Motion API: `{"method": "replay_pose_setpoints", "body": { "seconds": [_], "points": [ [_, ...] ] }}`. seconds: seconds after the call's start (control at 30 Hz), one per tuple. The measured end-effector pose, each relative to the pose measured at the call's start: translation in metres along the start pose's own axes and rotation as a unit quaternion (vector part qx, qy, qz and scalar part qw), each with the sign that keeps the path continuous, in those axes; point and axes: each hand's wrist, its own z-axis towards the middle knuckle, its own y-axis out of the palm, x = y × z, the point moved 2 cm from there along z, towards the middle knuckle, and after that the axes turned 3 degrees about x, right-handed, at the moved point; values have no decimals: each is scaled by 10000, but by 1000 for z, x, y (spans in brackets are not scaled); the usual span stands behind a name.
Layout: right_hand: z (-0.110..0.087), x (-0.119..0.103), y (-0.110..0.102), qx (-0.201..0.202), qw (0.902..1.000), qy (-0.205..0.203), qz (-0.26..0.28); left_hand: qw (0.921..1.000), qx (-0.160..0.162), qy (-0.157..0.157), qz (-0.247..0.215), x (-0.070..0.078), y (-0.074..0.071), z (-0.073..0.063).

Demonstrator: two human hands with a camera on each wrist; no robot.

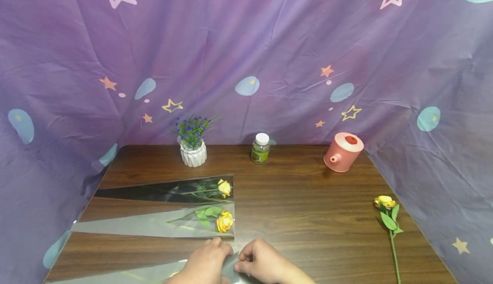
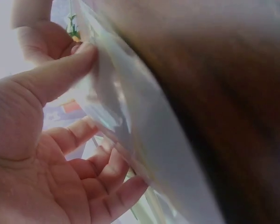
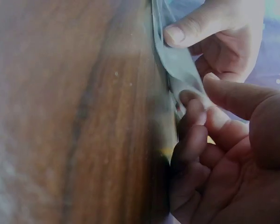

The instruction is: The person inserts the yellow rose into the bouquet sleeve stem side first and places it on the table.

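Note:
At the front edge of the head view lies a translucent flower sleeve [image 1: 148,274], with a trace of yellow showing beside the left hand. My left hand [image 1: 206,260] holds the sleeve near its wide end; in the left wrist view the thumb [image 2: 69,70] and fingertips [image 2: 90,125] touch the film. Close on its right, my right hand [image 1: 263,261] pinches the film's edge between thumb and fingers. The right wrist view shows the grey-white film [image 3: 179,67] running between both hands. Most of the flower inside is hidden by the left hand.
Two sleeved yellow roses, one in a black sleeve [image 1: 146,193] and one in a grey sleeve [image 1: 142,224], lie behind. A loose yellow rose [image 1: 389,219] lies right. A potted plant [image 1: 194,153], lidded jar [image 1: 260,150] and pink watering can [image 1: 343,153] stand at the back.

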Motion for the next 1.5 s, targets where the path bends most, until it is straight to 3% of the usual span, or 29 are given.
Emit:
{"method": "replay_pose_setpoints", "body": {
  "seconds": [0.2,0.33,0.47,0.63,0.9,1.23,1.5],
  "points": [
    [0,0,-2,-206,9968,-125,762,9988,146,-152,-446,0,-11,0],
    [0,-1,-7,-79,9919,-224,1247,9944,763,-127,-714,2,-24,-1],
    [2,-4,-12,141,9874,-237,1560,9847,1524,-122,-833,5,-34,-1],
    [5,-9,-15,261,9844,-299,1717,9769,1920,-133,-923,10,-36,2],
    [9,-12,-13,444,9764,-322,2089,9736,2077,-228,-923,16,-33,5],
    [15,-8,-6,677,9445,-126,3213,9698,2185,-516,-951,18,-32,7],
    [15,-11,-4,860,9558,-202,2803,9669,2180,-793,-1067,19,-36,8]
  ]
}}
